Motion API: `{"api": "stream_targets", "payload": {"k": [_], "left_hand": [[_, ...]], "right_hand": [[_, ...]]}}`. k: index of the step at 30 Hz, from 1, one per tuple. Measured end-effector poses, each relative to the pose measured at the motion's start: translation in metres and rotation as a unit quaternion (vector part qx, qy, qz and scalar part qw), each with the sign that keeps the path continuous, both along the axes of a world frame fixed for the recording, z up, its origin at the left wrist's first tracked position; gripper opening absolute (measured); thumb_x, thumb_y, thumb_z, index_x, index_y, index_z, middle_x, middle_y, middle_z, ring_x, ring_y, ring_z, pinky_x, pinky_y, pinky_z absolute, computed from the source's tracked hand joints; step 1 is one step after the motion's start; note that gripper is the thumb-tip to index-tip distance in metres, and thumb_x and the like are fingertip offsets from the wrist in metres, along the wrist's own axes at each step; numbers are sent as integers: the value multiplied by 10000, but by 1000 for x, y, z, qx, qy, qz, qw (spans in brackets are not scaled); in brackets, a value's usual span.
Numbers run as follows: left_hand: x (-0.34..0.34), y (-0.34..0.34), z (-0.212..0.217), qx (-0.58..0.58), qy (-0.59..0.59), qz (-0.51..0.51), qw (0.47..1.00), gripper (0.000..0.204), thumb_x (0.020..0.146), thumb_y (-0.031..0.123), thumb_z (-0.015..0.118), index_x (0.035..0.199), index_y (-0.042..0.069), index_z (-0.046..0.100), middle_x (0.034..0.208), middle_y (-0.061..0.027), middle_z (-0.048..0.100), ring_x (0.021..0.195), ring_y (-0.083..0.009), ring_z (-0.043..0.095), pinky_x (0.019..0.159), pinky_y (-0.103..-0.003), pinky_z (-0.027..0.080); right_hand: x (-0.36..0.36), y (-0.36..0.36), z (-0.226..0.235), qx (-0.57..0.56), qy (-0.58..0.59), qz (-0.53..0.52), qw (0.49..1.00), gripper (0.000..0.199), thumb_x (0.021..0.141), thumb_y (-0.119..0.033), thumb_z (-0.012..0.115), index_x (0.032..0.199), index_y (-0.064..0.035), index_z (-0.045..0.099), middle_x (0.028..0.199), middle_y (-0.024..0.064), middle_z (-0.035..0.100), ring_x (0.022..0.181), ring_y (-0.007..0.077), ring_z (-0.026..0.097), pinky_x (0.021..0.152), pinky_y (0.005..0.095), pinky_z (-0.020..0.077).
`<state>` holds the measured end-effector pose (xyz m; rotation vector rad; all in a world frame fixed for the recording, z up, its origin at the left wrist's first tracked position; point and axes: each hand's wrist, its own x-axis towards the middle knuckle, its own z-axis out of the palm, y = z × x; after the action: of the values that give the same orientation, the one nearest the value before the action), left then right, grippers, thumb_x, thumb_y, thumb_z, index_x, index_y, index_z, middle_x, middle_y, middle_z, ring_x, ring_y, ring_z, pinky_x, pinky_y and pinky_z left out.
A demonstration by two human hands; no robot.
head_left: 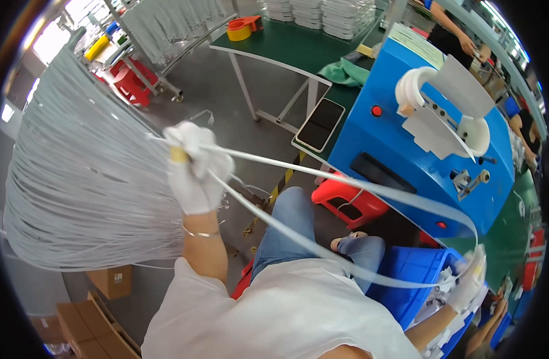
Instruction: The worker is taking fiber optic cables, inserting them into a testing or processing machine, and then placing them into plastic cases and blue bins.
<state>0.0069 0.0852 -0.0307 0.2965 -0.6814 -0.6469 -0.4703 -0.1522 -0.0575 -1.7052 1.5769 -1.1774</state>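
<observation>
My left hand (196,170), in a white glove with a yellow patch, is closed around a white cable (322,173) beside a rack of hanging cables (89,167). Two strands of that cable run from it across my lap to the right, slack and smeared by motion. At the far right, my gloved right hand (470,282) is closed on the looped end, above a blue bin (409,272) holding white pieces. The right fingers are blurred. Beyond the strands stands a blue machine (370,143) with a white winding drum (413,90) and red buttons.
A phone (321,124) lies at the edge of the green table (280,45), near a green cloth (346,73) and stacked white trays (346,18). Under the machine is a red stool (352,200). Cardboard boxes (83,329) sit lower left. Other people work at the right.
</observation>
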Motion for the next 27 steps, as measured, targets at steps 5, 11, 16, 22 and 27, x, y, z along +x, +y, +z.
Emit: {"api": "stream_targets", "payload": {"k": [5,11,16,22,27], "left_hand": [[-80,-63,-5,97,-65,-176,977,359,940,388,506,831,46,525,649,-20,502,472,-60,429,396,-198,315],[-104,-105,11,188,-145,-250,939,396,902,413,566,771,41,530,614,-31,501,442,-75,398,408,-204,304],[-69,-130,21,233,-150,-43,960,340,901,362,590,899,22,579,632,19,491,447,-15,382,367,-162,262],[-53,-149,47,335,-189,-31,922,177,930,175,560,939,-1,579,654,-5,528,410,-10,335,370,-147,249],[-60,-171,54,323,-235,88,913,140,914,136,584,951,1,578,693,-56,594,423,-6,352,380,-155,256]], "right_hand": [[94,40,75,-313,148,196,918,428,989,-254,377,1180,85,556,1255,192,541,1174,286,513,1032,378,352],[128,49,60,45,66,441,894,399,903,-314,560,1025,59,631,786,73,579,669,152,563,628,259,441],[89,38,60,38,48,225,972,72,822,-32,626,874,11,650,738,11,538,623,67,477,551,206,369],[55,18,55,-54,22,104,993,107,867,-93,602,858,13,616,752,-20,511,657,43,427,577,176,317],[61,8,67,-87,28,78,993,132,889,-97,580,838,20,615,752,-18,521,673,45,423,608,184,324]]}}
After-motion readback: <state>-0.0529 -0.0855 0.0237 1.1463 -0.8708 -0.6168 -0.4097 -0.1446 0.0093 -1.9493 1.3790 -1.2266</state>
